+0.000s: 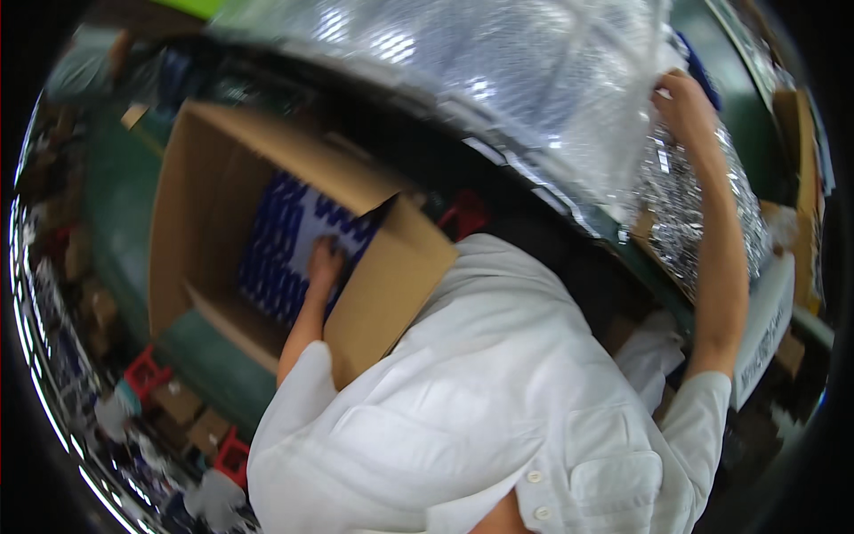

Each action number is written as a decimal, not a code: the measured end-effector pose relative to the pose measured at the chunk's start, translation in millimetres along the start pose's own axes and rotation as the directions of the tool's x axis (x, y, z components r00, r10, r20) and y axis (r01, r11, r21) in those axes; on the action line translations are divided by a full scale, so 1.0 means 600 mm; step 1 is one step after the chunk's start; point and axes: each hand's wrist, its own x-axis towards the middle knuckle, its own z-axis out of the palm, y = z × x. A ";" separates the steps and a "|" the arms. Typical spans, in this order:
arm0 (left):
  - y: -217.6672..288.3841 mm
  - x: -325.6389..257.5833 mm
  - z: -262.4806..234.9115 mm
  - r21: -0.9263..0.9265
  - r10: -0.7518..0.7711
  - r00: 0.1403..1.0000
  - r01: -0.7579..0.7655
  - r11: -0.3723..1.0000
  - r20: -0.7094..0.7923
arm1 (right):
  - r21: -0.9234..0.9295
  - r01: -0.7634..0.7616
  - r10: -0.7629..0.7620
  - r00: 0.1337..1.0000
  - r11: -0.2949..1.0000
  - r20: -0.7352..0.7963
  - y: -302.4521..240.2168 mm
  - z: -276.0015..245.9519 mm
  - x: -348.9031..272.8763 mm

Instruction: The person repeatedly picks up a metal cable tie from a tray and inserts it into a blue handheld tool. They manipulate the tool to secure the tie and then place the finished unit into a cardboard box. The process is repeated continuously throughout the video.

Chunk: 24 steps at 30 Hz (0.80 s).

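Observation:
My left hand [326, 264] reaches down into a large open cardboard box [382, 289] on my left. It touches rows of small dark-blue items [271, 249] packed inside with a white surface [313, 222] among them. Its fingers are small and blurred, so their closure does not show. Far out on the right, my right hand [685, 102] has its fingers curled on the edge of a sheet of clear bubble wrap [534, 80] that covers the worktable. Part of a blue thing [701, 71] shows just behind that hand.
Crinkled silver foil material [685, 205] bulges beside my right forearm. A white printed carton [765, 329] stands right of my elbow. Red stools [233, 458] and several cardboard boxes [178, 400] are on the lower left, over a green floor [120, 222].

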 end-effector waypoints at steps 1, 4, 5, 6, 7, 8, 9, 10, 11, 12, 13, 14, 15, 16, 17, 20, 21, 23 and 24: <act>0.000 -0.003 -0.011 -0.012 -0.056 0.998 0.055 0.998 -0.042 | -0.056 0.027 -0.026 1.000 0.998 0.003 0.001 -0.003 -0.002; -0.014 -0.002 -0.049 -0.099 -0.179 0.963 0.162 0.982 -0.202 | -0.114 -0.037 0.030 0.998 0.993 -0.059 -0.008 -0.023 -0.011; -0.015 0.002 -0.061 -0.139 -0.210 0.946 0.180 0.974 -0.248 | -0.124 -0.099 0.092 0.994 0.987 -0.060 -0.017 -0.042 -0.014; -0.011 0.009 -0.070 -0.193 -0.231 0.927 0.179 0.965 -0.295 | -0.136 -0.110 0.101 0.992 0.985 -0.074 -0.022 -0.054 -0.016; 0.004 0.022 -0.075 -0.160 -0.164 0.935 0.118 0.980 -0.316 | -0.149 -0.129 0.116 0.989 0.980 -0.093 -0.017 -0.066 -0.025; 0.018 0.040 -0.074 -0.127 -0.093 0.941 0.054 0.990 -0.326 | -0.170 -0.153 0.136 0.985 0.974 -0.109 -0.010 -0.076 -0.034; 0.034 0.061 -0.074 -0.093 -0.019 0.942 -0.013 0.996 -0.334 | -0.134 -0.150 0.134 0.984 0.980 -0.117 -0.002 -0.084 -0.042; 0.043 0.086 -0.069 -0.038 0.046 0.935 -0.063 0.997 -0.351 | -0.091 -0.144 0.132 0.983 0.985 -0.127 0.011 -0.088 -0.048; 0.049 0.110 -0.062 0.021 0.109 0.925 -0.109 0.994 -0.363 | -0.046 -0.137 0.130 0.982 0.990 -0.134 0.029 -0.087 -0.051; 0.053 0.128 -0.056 0.080 0.175 0.913 -0.156 0.984 -0.370 | 0.178 -0.007 0.045 0.976 0.984 -0.212 0.058 -0.076 -0.056; 0.062 0.143 -0.052 0.083 0.139 0.935 -0.118 0.990 -0.325 | 0.268 -0.020 0.061 0.987 0.963 -0.146 0.057 -0.084 -0.068; 0.078 0.157 -0.054 0.088 0.108 0.954 -0.086 0.992 -0.280 | 0.354 -0.042 0.076 0.994 0.934 -0.082 0.045 -0.112 -0.093; 0.090 0.168 -0.059 0.097 0.075 0.969 -0.054 0.994 -0.236 | 0.448 -0.056 0.099 0.992 0.892 -0.073 0.017 -0.127 -0.125; 0.079 0.168 -0.063 0.100 0.090 0.973 -0.069 0.993 -0.213 | 0.543 -0.057 0.107 0.992 0.838 -0.061 -0.013 -0.138 -0.149; 0.063 0.174 -0.066 0.101 0.111 0.977 -0.094 0.990 -0.184 | 0.651 -0.071 0.129 0.991 0.756 -0.042 0.000 -0.138 -0.182; 0.039 0.194 -0.088 0.085 0.185 0.974 -0.175 0.981 -0.128 | 0.896 -0.075 0.174 0.985 0.437 -0.003 0.010 -0.124 -0.271; 0.035 0.192 -0.094 0.075 0.206 0.972 -0.198 0.977 -0.112 | 0.945 -0.058 0.175 0.985 0.321 0.000 -0.028 -0.127 -0.294; 0.054 0.191 -0.108 0.064 0.108 0.994 -0.108 0.992 0.005 | 0.961 -0.074 0.166 0.986 0.265 0.030 -0.049 -0.115 -0.338; 0.066 0.190 -0.114 0.060 0.059 0.996 -0.063 0.996 0.064 | 0.967 -0.082 0.161 0.986 0.241 0.043 -0.057 -0.107 -0.357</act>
